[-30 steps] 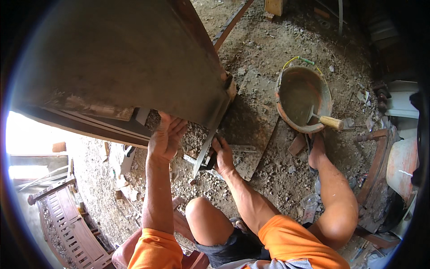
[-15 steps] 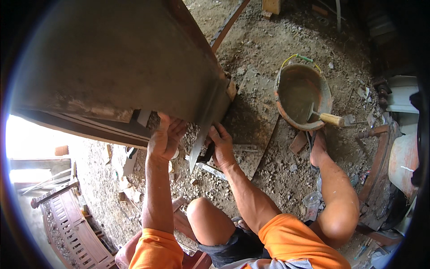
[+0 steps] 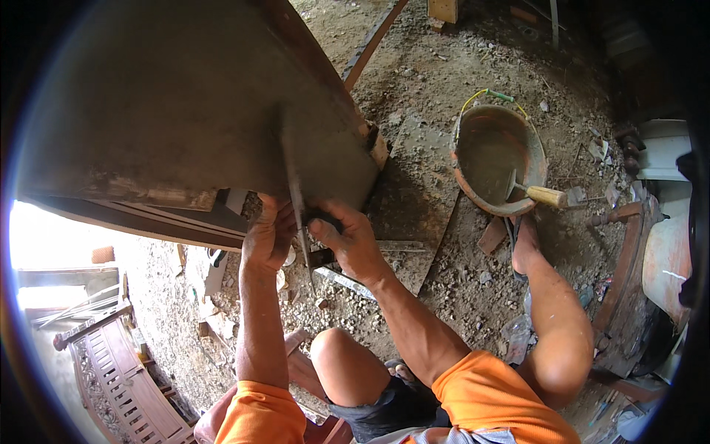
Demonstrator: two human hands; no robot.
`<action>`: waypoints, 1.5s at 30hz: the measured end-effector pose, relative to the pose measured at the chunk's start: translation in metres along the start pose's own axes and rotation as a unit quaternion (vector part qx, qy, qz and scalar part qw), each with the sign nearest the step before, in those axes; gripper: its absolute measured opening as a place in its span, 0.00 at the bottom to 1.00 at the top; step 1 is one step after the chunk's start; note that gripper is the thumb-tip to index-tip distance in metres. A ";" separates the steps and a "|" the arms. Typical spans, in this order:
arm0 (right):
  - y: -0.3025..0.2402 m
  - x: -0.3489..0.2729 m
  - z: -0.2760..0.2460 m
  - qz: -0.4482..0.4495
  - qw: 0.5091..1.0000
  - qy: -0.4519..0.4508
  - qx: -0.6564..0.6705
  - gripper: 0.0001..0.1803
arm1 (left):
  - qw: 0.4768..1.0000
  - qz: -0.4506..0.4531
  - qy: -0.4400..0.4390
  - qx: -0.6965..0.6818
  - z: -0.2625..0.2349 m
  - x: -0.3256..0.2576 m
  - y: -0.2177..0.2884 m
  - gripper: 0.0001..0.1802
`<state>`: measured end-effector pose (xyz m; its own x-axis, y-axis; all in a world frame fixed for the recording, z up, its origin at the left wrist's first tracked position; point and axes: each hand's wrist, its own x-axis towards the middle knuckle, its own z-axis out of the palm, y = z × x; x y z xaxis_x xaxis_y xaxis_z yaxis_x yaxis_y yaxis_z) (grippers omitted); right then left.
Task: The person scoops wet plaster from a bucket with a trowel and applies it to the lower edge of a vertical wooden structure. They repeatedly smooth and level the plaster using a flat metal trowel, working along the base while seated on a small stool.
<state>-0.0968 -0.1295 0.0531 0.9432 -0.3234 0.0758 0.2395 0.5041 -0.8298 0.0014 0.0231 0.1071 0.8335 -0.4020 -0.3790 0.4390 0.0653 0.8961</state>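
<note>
While the left hand (image 3: 268, 238) presses the grey slab's (image 3: 185, 103) rough lower edge, the right hand (image 3: 347, 240) closes around a thin steel trowel (image 3: 294, 194) laid flat against it; rightward, a mortar-caked bucket (image 3: 497, 159) sits on gravelly ground (image 3: 436, 89).

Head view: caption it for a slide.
Both hands, left and right, work a trowel on a grey slab; bucket nearby.

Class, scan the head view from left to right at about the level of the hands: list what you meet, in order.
Carved wooden panel → left hand → trowel blade → right hand → flat board → bucket → wooden-handled tool
</note>
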 end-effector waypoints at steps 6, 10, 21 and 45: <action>0.042 0.001 -0.024 0.176 0.942 0.171 0.227 0.18 | 0.998 -0.035 0.038 0.028 0.005 -0.001 0.004 0.69; 0.036 0.013 -0.023 0.129 0.970 0.098 0.184 0.18 | 0.999 -0.029 0.035 0.022 0.006 0.000 0.002 0.65; -0.032 0.003 0.009 0.031 0.997 -0.021 0.072 0.17 | 0.998 -0.039 0.010 0.040 -0.019 0.003 -0.003 0.57; 0.030 -0.003 -0.077 0.130 0.984 0.111 0.045 0.20 | 0.995 -0.063 0.051 0.050 0.002 -0.001 0.003 0.73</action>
<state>-0.1100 -0.1753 -0.0141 0.9039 -0.3363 -0.2644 0.0249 0.6584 -0.7522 0.0016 0.0221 0.1107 0.8056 -0.3068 -0.5068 0.5111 -0.0727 0.8564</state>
